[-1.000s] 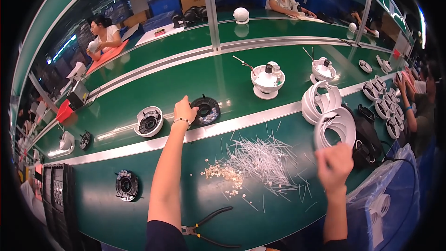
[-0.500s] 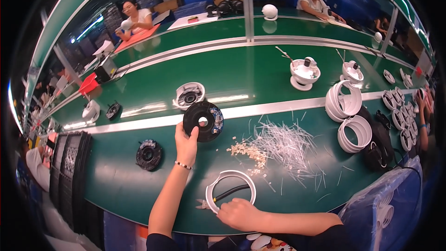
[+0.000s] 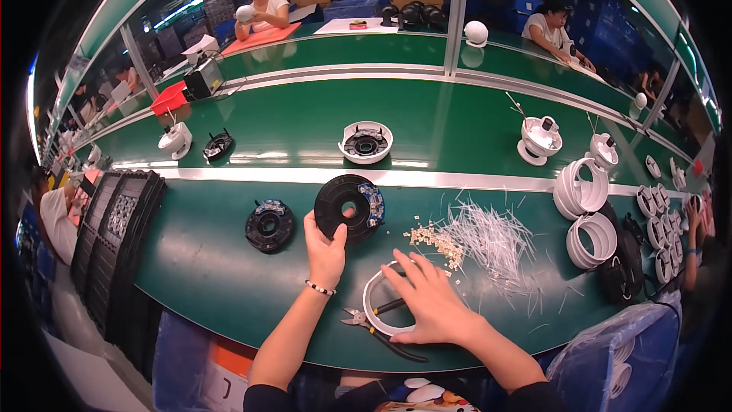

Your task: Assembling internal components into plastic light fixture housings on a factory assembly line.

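Note:
My left hand (image 3: 325, 248) grips a black round disc part (image 3: 347, 207) with a small blue circuit board on its right edge, held tilted just above the green bench. My right hand (image 3: 427, 301) lies flat, fingers spread, on a white plastic ring (image 3: 371, 301) resting on the bench. Under the ring lie black-handled pliers (image 3: 385, 328). A second black disc part (image 3: 269, 225) sits on the bench left of my left hand.
A heap of thin white cable ties (image 3: 492, 236) and small beige bits (image 3: 435, 240) lies right of my hands. Stacked white rings (image 3: 583, 191) stand further right. Black trays (image 3: 114, 236) lean at the left. A white round housing (image 3: 366, 142) sits on the conveyor. People work across the line.
My left hand has brought the black disc from the conveyor's edge down toward me. My right hand fetched a white ring from the right and laid it on the bench over the pliers.

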The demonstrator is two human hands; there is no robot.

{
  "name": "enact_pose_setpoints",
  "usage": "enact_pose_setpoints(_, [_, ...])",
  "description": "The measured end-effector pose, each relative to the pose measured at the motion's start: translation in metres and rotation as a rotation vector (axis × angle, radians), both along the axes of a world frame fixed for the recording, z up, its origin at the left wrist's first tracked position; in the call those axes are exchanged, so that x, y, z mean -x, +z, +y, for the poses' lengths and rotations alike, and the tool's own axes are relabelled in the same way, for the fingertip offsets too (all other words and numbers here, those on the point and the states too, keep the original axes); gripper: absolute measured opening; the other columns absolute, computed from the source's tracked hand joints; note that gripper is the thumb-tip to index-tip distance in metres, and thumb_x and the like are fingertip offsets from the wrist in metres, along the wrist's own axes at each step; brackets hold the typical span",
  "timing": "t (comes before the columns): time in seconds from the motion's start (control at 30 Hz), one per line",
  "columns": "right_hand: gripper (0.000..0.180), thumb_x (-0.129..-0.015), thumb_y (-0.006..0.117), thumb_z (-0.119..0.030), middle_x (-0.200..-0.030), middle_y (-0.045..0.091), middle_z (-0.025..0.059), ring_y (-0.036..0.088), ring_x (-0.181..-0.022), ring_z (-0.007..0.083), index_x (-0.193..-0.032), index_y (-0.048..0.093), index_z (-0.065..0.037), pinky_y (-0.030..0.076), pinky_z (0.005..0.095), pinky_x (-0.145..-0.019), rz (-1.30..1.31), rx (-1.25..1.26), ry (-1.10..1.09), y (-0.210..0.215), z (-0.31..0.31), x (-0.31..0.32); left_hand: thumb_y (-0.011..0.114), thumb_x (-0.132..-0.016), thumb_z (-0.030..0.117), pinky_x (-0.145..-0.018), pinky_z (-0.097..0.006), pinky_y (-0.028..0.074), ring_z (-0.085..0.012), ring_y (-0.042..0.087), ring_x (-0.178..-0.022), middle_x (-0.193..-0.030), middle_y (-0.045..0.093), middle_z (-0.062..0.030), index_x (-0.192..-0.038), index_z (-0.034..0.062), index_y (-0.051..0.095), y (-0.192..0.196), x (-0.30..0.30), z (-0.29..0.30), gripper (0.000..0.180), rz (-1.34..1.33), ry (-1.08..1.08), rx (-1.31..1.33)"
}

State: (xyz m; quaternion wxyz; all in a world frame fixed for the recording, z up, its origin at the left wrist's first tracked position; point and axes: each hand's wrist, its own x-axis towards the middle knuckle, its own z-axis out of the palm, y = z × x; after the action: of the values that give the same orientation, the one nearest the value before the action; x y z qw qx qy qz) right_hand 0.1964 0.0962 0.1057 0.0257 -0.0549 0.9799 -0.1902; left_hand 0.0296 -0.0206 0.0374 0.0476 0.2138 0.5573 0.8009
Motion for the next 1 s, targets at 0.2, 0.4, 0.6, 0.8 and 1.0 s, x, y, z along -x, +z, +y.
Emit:
enact_pose_setpoints(0.2, [0.108,-0.046,0.080,-0.035,-0.133,0.021,0.0263,0.027,-0.120,0.0369,-0.130,0.022,0.001,0.023,0.0427,-0.098,0.753,0.439,-0.272,0.007,0.023,0.008,0.047,-0.080,-0.006,-0.091,-0.027,0.034,-0.0159,0.043,-0.104,-0.112,0.043,-0.0109,-0.116,-0.0003,0.026,0.016,-0.025,0.006,0.042,0.054,-0.069,0.005])
enact_pose_setpoints(0.4, [0.110,-0.051,0.080,-0.033,-0.132,0.020,0.0231,0.025,-0.122,0.0316,-0.131,0.013,0.003,0.022,0.0391,-0.100,0.660,0.496,-0.426,-0.021,0.012,0.029,0.046,-0.075,-0.012,-0.094,-0.031,0.034,-0.0182,0.041,-0.111,-0.119,0.038,-0.0123,-0.122,0.0025,0.019,0.010,-0.058,0.017,0.056,-0.085,-0.376,-0.010])
enact_pose_setpoints(0.6, [0.117,-0.047,0.081,-0.040,-0.132,0.017,0.0256,0.021,-0.122,0.0366,-0.131,0.011,0.003,0.021,0.0436,-0.099,0.597,0.502,-0.462,-0.026,0.016,0.024,0.029,-0.083,0.048,-0.102,-0.047,0.017,-0.0294,0.018,-0.128,-0.139,0.014,-0.0131,-0.135,0.0042,0.007,0.033,-0.042,0.003,0.071,-0.342,-1.015,-0.248])
enact_pose_setpoints(0.8, [0.122,-0.045,0.080,-0.046,-0.132,0.018,0.0262,0.023,-0.120,0.0387,-0.132,0.010,0.002,0.021,0.0463,-0.098,0.550,0.437,-0.332,-0.022,0.003,0.023,0.019,-0.079,0.066,-0.100,-0.046,0.024,-0.0301,0.032,-0.121,-0.131,0.032,-0.0153,-0.131,0.0058,0.025,0.028,-0.033,0.005,0.080,-0.900,-0.928,-0.291])
enact_pose_setpoints(1.0, [0.112,-0.050,0.079,-0.041,-0.133,0.018,0.0273,0.022,-0.121,0.0405,-0.130,0.015,0.003,0.021,0.0472,-0.098,0.555,0.473,-0.296,-0.023,0.004,0.022,0.026,-0.085,0.050,-0.095,-0.045,0.034,-0.0290,0.043,-0.112,-0.124,0.042,-0.0142,-0.124,0.0053,0.037,0.025,-0.031,0.007,0.061,-0.969,-0.815,-0.245])
